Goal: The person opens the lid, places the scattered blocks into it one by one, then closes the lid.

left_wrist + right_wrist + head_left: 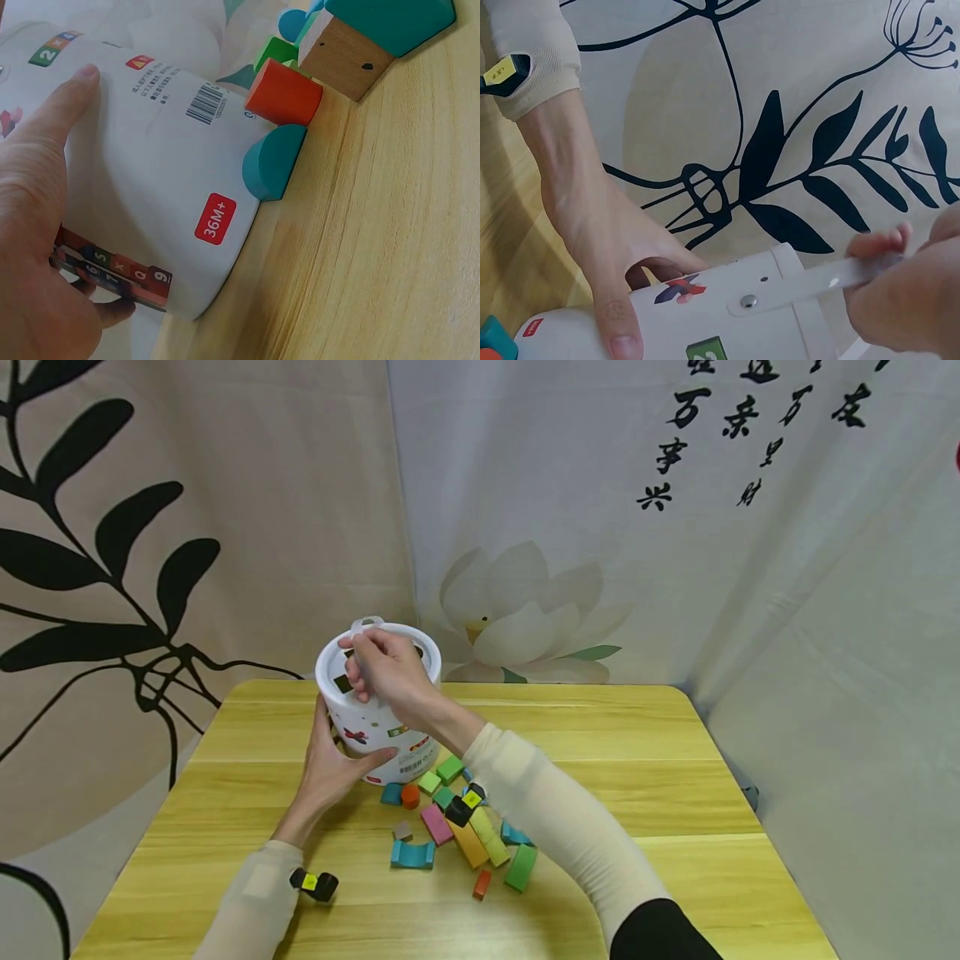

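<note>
A white toy bucket (382, 727) with printed labels stands at the table's back left, its lid (330, 668) pierced by cut-out holes. My left hand (333, 768) holds its lower side, with the thumb along the front and the fingers round the far side. Above the lid, my right hand (397, 681) grips the white strap handle (810, 289), which is riveted to the bucket's wall. In the left wrist view, a red cylinder (285, 94) and a teal half-round block (274, 161) lie right at the bucket's base.
Several coloured wooden blocks lie in front of the bucket, among them a pink block (437, 824), a blue arch block (412, 855) and a green block (521, 868). Behind the wooden table (637, 777) hangs a printed curtain (540, 485).
</note>
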Demonstrator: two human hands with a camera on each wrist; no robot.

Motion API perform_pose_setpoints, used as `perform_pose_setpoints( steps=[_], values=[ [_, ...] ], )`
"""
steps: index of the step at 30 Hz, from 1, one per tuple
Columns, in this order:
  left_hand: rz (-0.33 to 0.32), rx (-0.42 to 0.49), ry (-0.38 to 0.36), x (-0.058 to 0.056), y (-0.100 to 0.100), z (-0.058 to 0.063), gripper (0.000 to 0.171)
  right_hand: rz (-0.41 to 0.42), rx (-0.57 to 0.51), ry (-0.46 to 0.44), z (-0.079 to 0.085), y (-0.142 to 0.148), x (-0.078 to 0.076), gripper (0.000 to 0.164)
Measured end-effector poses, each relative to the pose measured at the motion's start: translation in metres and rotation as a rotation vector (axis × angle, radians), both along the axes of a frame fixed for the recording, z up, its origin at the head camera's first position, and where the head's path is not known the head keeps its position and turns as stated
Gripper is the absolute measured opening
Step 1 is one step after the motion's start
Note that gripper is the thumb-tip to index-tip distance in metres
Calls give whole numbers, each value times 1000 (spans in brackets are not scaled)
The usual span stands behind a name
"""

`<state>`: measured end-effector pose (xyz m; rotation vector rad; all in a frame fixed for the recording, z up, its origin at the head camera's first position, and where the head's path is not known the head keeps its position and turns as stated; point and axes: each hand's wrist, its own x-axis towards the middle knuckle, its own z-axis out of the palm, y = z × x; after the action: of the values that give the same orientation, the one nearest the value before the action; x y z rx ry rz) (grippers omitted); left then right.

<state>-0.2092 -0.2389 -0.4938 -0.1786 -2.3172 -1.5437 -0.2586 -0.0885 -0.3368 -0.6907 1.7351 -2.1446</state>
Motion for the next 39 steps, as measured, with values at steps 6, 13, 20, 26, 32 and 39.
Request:
perform_pose_setpoints(
  steps=[6,13,20,26,32,39],
  values=[
    [4,11,-13,4,2,6,127,-25,-5,0,0,-2,0,28],
    [0,26,-2,3,1,6,132,-98,-18,20,-2,-2,-2,28],
    [-5,25,38,1,3,8,133,-117,-49,34,0,2,-3,28],
    [-2,11,64,2,8,16,132,-92,-114,61,8,15,-3,28],
    [-15,17,71,4,25,35,133,-65,-147,137,17,40,0,29],
    [-29,-24,70,-8,53,38,134,-49,-210,161,26,82,6,28]
  ],
)
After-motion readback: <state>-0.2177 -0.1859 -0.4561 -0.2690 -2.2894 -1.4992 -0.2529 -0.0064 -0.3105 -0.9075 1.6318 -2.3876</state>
